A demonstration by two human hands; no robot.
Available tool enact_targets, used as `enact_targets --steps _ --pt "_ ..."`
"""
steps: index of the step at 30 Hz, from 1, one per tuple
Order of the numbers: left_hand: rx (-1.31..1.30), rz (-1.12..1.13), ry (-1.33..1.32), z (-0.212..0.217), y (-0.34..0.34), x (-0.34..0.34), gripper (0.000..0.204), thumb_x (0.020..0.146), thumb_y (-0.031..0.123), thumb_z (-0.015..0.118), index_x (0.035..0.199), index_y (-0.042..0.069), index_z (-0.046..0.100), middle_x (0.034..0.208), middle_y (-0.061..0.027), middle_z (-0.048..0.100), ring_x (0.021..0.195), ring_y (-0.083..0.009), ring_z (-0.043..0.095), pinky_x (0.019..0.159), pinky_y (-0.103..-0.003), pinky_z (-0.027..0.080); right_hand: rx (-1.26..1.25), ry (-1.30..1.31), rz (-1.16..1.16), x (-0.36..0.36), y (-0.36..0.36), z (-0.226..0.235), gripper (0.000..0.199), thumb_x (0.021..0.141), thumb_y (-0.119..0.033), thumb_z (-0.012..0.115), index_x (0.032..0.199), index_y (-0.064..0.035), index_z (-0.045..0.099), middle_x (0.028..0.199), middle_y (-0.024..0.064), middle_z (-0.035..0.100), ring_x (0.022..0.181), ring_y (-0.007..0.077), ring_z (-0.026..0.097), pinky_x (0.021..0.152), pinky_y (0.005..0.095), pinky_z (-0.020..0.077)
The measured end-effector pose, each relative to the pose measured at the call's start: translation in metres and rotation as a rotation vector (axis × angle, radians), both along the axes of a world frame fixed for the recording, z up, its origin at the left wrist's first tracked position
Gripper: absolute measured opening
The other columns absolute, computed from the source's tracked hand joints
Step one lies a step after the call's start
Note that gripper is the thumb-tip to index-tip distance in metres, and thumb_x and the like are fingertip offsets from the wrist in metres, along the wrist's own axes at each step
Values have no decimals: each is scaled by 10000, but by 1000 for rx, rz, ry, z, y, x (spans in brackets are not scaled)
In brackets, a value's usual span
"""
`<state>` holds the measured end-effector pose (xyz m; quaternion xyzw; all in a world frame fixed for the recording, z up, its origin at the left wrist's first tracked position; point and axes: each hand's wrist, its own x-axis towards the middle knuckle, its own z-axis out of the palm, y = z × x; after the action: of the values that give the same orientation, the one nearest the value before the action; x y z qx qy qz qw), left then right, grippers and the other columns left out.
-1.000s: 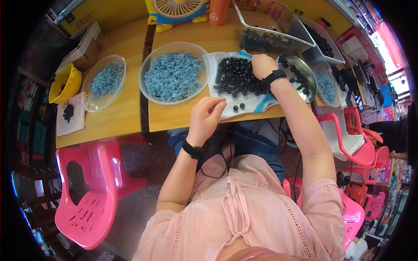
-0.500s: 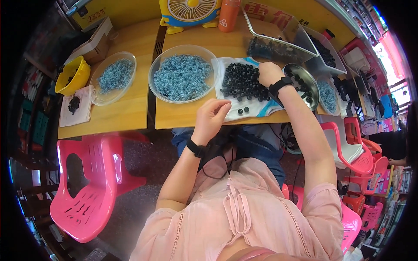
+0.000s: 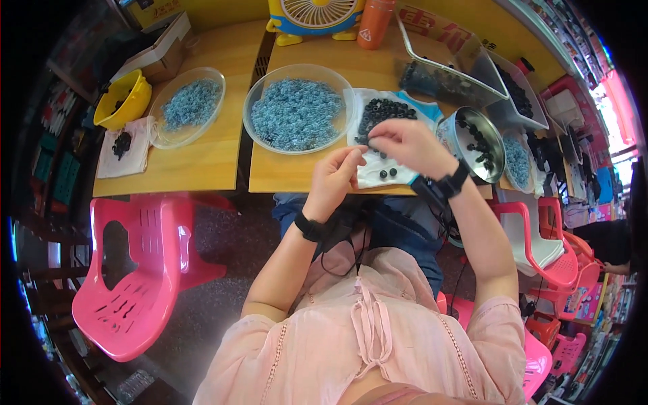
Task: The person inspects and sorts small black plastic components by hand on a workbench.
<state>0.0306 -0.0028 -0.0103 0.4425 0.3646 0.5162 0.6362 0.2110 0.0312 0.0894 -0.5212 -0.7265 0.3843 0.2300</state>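
My left hand is closed in a pinch, thumb against forefinger, at the table's front edge; whatever it holds is too small to make out. Close beside it, my right hand reaches in with bent fingers pinched together over the black pile, its fingertips near the left thumb. Dark bits show by those fingertips, but whether they are held or lie behind cannot be told. Small round black pieces are heaped on a white and blue cloth, partly covered by my right hand. Two black pieces lie apart near the front.
A clear round tray of small blue-grey pieces stands left of the cloth. To the right are a steel bowl with black pieces and clear bins. A fan and an orange bottle stand behind. A pink chair is at left.
My right hand has come back left from the far right side of the black pile to my left hand. The left hand stays pinched in nearly the same place. The view has shifted slightly.
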Motion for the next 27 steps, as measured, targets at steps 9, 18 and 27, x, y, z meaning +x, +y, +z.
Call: enact_targets --steps 9,18,27 --pt "-257 -147 -540 -2 10 -7 253 994 279 562 1010 42 649 757 8 582 613 -66 515 560 -226 455 448 -87 180 -27 -7 -8 128 824 -120 679 921 -38 693 810 105 624 753 267 619 671 336 507" --pt "-266 -91 -591 -9 10 -6 283 989 265 572 1090 8 635 797 -1 563 614 -63 491 551 -233 461 647 -412 188 -42 77 -38 121 782 -155 651 830 -73 724 802 85 648 785 271 607 718 381 482" --pt "-298 -60 -543 -5 7 -7 277 990 272 575 1104 23 620 798 20 534 629 -59 474 551 -224 421 527 -925 150 -76 89 -36 138 701 -198 615 724 -151 743 784 119 701 821 317 676 702 448 534"
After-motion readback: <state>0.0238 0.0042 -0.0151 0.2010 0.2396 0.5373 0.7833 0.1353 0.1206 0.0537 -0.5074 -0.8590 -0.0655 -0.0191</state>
